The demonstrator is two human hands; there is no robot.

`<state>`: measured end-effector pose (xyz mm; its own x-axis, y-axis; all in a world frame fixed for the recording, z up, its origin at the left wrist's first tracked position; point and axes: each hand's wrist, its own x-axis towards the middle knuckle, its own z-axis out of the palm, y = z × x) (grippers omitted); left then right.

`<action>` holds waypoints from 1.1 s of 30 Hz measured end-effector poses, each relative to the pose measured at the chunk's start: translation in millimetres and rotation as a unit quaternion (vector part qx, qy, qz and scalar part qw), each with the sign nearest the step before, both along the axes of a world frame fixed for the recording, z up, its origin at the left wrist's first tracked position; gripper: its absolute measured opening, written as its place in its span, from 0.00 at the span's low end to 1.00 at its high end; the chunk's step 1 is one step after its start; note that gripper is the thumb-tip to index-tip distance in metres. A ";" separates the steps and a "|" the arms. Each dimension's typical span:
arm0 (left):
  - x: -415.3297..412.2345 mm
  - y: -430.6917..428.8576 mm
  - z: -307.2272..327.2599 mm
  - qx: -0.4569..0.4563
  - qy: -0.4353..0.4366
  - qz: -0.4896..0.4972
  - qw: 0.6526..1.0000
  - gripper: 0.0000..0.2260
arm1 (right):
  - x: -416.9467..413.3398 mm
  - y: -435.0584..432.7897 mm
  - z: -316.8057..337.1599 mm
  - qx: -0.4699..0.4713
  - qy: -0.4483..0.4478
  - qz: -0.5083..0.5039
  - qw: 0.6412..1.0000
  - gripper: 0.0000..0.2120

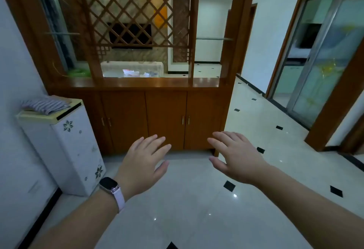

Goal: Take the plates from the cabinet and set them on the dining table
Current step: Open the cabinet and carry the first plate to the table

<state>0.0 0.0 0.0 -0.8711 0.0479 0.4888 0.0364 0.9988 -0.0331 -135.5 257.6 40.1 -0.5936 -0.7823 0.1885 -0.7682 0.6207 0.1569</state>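
A brown wooden cabinet (165,118) stands ahead of me with its lower doors closed and metal handles (185,120) on them. No plates show anywhere. My left hand (143,162), with a watch on its wrist, is held out low in front of the cabinet, fingers spread and empty. My right hand (234,156) is held out beside it, also spread and empty. Both hands are short of the doors and touch nothing. The dining table is not in sight.
A white floral appliance (67,146) with a folded striped cloth (45,106) on top stands at the left wall. A lattice divider (136,18) rises above the cabinet counter. A sliding glass door (323,55) is at the right. The floor is glossy white tile.
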 end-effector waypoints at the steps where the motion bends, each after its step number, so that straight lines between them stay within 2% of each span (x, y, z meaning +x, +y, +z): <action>1: -5.6 -13.4 2.1 0.001 0.000 -0.002 1.000 0.21 | -4.8 -12.6 1.8 -0.002 0.004 0.004 1.000 0.32; 8: -55.0 -79.9 10.9 0.017 0.020 -0.005 1.000 0.21 | -43.7 -78.5 4.6 -0.031 0.037 0.013 0.999 0.29; 17: -148.7 -103.0 2.6 0.012 0.007 -0.019 1.000 0.22 | -129.7 -102.3 -14.3 -0.047 0.039 -0.009 0.998 0.27; 28: -338.9 -100.2 -10.1 -0.002 -0.032 -0.003 0.999 0.20 | -318.7 -106.9 -44.7 -0.068 -0.032 0.002 0.997 0.29; 33: -421.8 -97.9 4.5 -0.014 -0.020 0.003 1.000 0.20 | -416.9 -108.0 -34.0 -0.079 0.003 0.014 0.997 0.26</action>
<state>-421.8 -97.9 4.5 -0.8899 0.0562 0.4527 0.0330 0.9977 -0.0591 -552.4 149.6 6.0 -0.5695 -0.7591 0.3152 -0.7854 0.6157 0.0637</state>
